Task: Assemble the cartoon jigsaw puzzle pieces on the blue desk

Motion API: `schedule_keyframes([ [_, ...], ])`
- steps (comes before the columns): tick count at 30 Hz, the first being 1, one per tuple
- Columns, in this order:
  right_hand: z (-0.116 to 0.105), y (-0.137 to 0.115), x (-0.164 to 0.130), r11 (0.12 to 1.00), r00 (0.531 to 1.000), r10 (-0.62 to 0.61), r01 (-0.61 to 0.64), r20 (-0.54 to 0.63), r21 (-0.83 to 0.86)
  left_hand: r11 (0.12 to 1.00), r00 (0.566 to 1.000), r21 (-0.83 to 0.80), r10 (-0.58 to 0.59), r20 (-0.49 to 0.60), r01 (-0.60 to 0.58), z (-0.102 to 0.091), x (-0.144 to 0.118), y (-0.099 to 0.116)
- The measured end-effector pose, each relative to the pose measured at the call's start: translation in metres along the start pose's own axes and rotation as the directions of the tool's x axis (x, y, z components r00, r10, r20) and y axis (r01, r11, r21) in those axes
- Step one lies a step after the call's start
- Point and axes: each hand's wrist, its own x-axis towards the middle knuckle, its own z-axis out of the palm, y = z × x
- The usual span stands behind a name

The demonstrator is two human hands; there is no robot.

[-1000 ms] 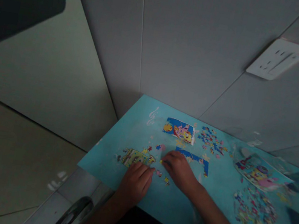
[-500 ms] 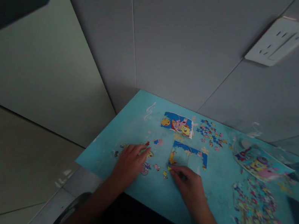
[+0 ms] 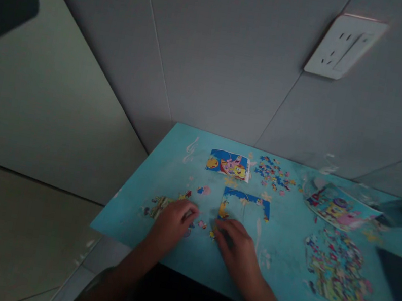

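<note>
left hand [image 3: 172, 223]: curled over joined yellow pieces [image 3: 156, 205] | right hand [image 3: 238, 244]: fingers flat, spread, touching loose piece [image 3: 212, 234]

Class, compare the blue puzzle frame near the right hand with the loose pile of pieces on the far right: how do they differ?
The frame is joined into an open-bottomed border; the pile is scattered, unjoined pieces. The frame is mostly blue, the pile many-coloured. The frame is smaller, the pile spreads wider. Both lie flat on the table.

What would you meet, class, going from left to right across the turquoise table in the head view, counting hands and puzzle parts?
Left hand → right hand → blue puzzle frame → printed picture sheet → large heap of loose pieces, all on the table.
</note>
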Motion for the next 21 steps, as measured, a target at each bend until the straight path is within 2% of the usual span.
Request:
schedule_keyframes([
  [2, -0.003, -0.007, -0.001, 0.996, 1.000, 0.005, -0.002, -0.029, 0.085, 0.973, 0.998, -0.221, -0.062, 0.003, 0.061, 0.013, -0.004, 0.015],
  [4, -0.008, -0.011, -0.004, 0.988, 0.996, 0.030, -0.018, -0.080, 0.151, 0.922, 0.994, -0.375, -0.109, -0.010, 0.097, 0.029, -0.007, 0.033],
  [7, -0.019, -0.010, -0.014, 0.980, 0.983, 0.091, -0.060, -0.158, 0.189, 0.848, 0.989, -0.512, -0.147, 0.022, 0.137, 0.049, -0.011, 0.057],
  [9, -0.030, -0.003, -0.022, 0.979, 0.976, 0.126, -0.093, -0.179, 0.181, 0.833, 0.989, -0.535, -0.131, 0.061, 0.144, 0.058, -0.011, 0.067],
  [12, -0.052, 0.017, -0.032, 0.981, 0.959, 0.179, -0.156, -0.222, 0.115, 0.888, 0.997, -0.455, -0.054, 0.058, 0.075, 0.068, -0.008, 0.076],
  [15, -0.079, 0.041, -0.036, 0.967, 0.928, 0.238, -0.255, -0.286, -0.022, 0.946, 0.992, -0.304, 0.126, 0.010, -0.117, 0.079, -0.005, 0.082],
  [18, -0.099, 0.061, -0.031, 0.939, 0.940, 0.236, -0.286, -0.248, -0.190, 0.943, 0.946, -0.103, 0.322, 0.042, -0.316, 0.092, -0.004, 0.086],
  [21, -0.108, 0.070, -0.022, 0.911, 0.955, 0.235, -0.281, -0.180, -0.302, 0.902, 0.906, 0.097, 0.414, 0.094, -0.422, 0.104, -0.006, 0.089],
])
